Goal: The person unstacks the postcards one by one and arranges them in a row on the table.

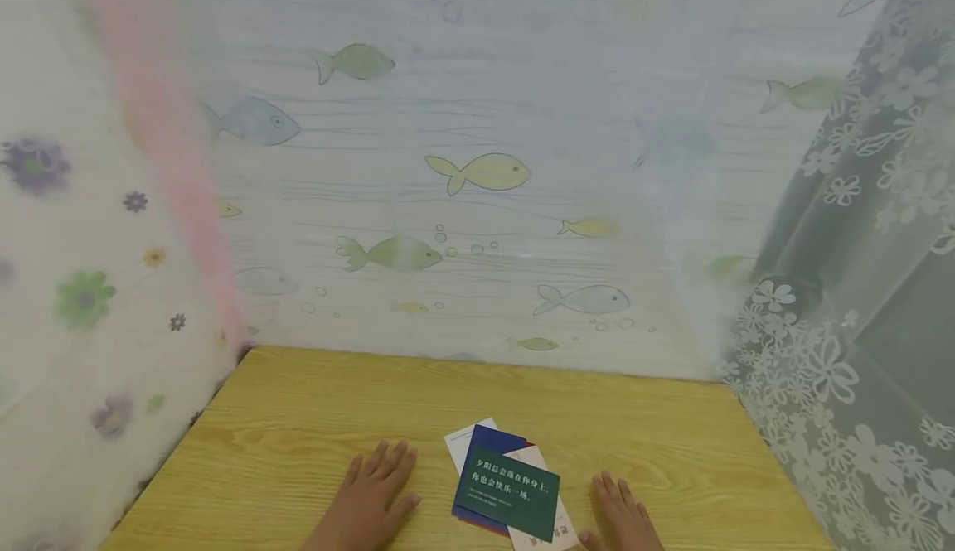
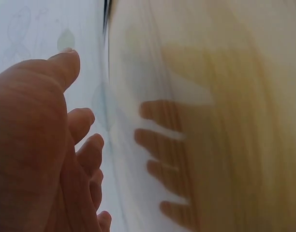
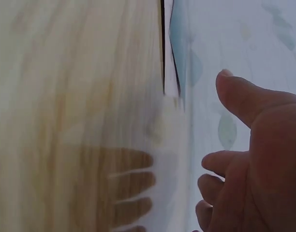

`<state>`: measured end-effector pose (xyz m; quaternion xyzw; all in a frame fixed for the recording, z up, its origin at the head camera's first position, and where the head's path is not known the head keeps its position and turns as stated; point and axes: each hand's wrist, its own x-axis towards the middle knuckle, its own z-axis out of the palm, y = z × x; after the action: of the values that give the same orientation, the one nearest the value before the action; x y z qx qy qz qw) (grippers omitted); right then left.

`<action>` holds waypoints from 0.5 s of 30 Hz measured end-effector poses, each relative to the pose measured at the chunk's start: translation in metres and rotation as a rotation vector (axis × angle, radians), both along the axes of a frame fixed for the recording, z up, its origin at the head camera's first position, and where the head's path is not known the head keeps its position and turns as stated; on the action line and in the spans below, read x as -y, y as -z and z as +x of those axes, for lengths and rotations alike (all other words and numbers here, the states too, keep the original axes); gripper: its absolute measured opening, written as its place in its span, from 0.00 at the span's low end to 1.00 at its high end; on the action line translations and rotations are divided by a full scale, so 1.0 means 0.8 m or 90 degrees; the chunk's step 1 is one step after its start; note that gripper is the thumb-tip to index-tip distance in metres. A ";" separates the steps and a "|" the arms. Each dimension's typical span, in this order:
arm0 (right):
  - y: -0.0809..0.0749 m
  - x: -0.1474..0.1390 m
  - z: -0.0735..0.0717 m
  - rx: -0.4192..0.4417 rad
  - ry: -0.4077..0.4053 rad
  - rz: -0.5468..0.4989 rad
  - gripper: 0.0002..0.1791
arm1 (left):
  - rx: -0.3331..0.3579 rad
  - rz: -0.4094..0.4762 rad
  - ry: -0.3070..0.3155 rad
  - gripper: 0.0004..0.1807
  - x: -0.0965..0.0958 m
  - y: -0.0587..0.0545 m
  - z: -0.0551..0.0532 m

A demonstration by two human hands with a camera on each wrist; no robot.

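Note:
A loose, fanned pile of cards lies on the wooden table between the two hands. On top is a green card with white lettering. Under it show a blue card, a white card at the upper left, and a pale card with printed characters toward the lower right. My left hand is to the left of the pile, palm down with fingers extended. To the right of the pile, my right hand has its fingers stretched forward. Both wrist views show the fingers close over the glossy tabletop, holding nothing.
The wood-grain table reflects the fingers in both wrist views. Behind it hangs a fish-patterned curtain. A flower-printed sheet borders the left side, and a lace curtain the right.

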<state>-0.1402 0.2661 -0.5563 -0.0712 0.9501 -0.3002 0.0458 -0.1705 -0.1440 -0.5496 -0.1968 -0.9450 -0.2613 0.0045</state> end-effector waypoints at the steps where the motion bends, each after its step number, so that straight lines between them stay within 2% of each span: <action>1: 0.002 0.003 -0.001 0.011 -0.004 0.003 0.49 | -0.001 0.001 0.009 0.36 -0.004 0.001 0.000; 7: 0.014 0.015 0.000 0.027 -0.057 0.046 0.51 | 0.011 0.001 0.061 0.36 -0.030 0.003 -0.002; 12: 0.017 0.024 0.002 0.012 -0.091 0.049 0.51 | 0.023 0.012 0.068 0.37 -0.049 0.005 -0.002; 15: 0.015 0.027 -0.001 -0.018 -0.106 0.042 0.53 | 0.025 0.009 0.073 0.37 -0.058 0.006 -0.003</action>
<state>-0.1413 0.2443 -0.5680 -0.1526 0.9507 -0.2632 0.0598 -0.1728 -0.0978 -0.5545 -0.2451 -0.9302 -0.2719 -0.0274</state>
